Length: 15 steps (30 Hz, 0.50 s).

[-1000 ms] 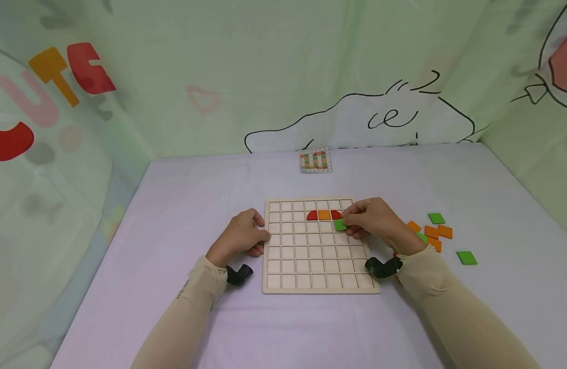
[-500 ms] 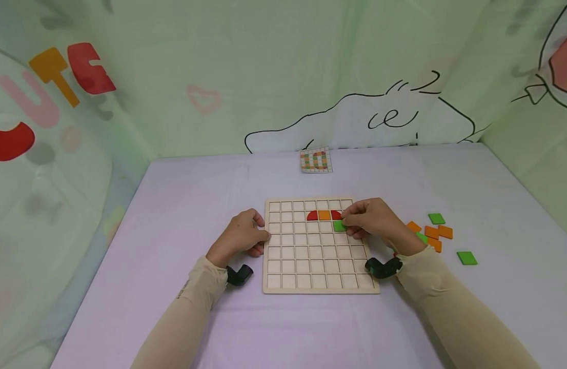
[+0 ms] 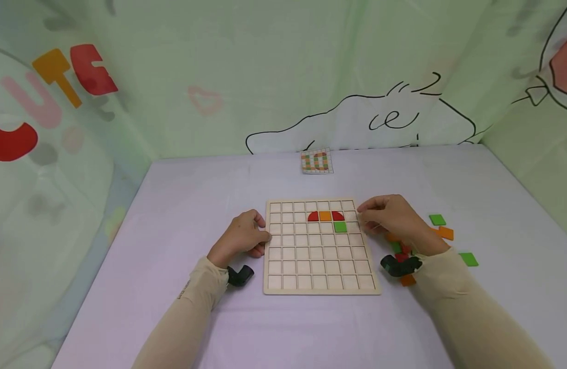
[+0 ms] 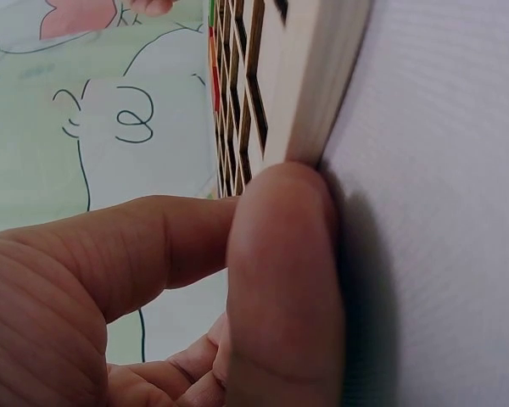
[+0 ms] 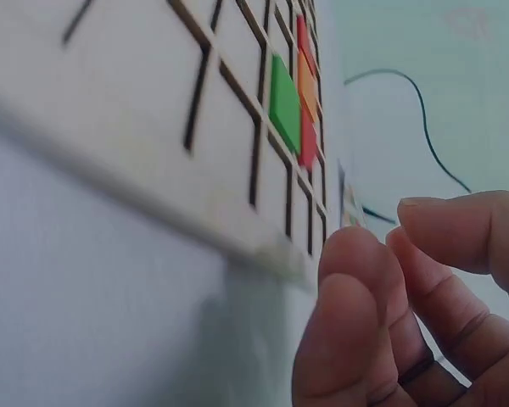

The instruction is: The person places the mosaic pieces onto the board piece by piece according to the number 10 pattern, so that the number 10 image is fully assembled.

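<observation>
A pale wooden grid board (image 3: 320, 266) lies flat on the table. In its upper part a row holds a red rounded tile (image 3: 313, 216), an orange square tile (image 3: 325, 216) and another red rounded tile (image 3: 337, 216). Directly below the right red one sits a green square tile (image 3: 340, 226). My left hand (image 3: 241, 233) touches the board's left edge; the left wrist view shows thumb tip and index finger against its side. Just off the upper right edge hovers my right hand (image 3: 396, 219), fingers loosely bent. Nothing is between them in the right wrist view.
Loose tiles lie right of the board, partly under my right wrist: several green, orange and red, including a green tile (image 3: 469, 259) and an orange tile (image 3: 446, 233). A small patterned card (image 3: 317, 161) lies behind the board. A printed curtain (image 3: 219, 77) stands behind the table.
The green tile was under my right fingertips, tilted at first, then flat in its cell. My right hand has let go and moved right, off the board. The left hand stays put.
</observation>
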Tool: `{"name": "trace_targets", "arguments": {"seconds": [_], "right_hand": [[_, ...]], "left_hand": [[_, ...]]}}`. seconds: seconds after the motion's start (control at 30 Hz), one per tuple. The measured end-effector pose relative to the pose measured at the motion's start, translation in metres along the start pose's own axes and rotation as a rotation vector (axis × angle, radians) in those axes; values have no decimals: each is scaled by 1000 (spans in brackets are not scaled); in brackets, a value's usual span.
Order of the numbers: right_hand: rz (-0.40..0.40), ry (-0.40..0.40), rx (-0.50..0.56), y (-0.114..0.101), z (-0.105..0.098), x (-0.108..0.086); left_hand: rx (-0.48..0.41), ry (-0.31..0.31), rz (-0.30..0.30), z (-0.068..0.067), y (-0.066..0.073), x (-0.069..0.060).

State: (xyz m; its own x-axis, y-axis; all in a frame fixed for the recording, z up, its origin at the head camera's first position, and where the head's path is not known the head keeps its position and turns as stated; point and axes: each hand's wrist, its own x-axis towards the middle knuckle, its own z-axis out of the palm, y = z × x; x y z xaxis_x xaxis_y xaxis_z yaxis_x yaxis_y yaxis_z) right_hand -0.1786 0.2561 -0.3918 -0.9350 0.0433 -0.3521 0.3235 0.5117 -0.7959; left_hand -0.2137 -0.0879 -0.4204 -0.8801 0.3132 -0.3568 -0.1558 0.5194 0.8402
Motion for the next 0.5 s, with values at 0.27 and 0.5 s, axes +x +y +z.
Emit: {"name": "trace_targets", "arguments": {"seconds": [0.27,0.5], "right_hand": [[18,85,-38,22,-51,-5],[51,118,-10,49,-93,-10]], "left_hand": [[1,1,-3,0,0,0],[9,-2,2,0,0,-1]]}}
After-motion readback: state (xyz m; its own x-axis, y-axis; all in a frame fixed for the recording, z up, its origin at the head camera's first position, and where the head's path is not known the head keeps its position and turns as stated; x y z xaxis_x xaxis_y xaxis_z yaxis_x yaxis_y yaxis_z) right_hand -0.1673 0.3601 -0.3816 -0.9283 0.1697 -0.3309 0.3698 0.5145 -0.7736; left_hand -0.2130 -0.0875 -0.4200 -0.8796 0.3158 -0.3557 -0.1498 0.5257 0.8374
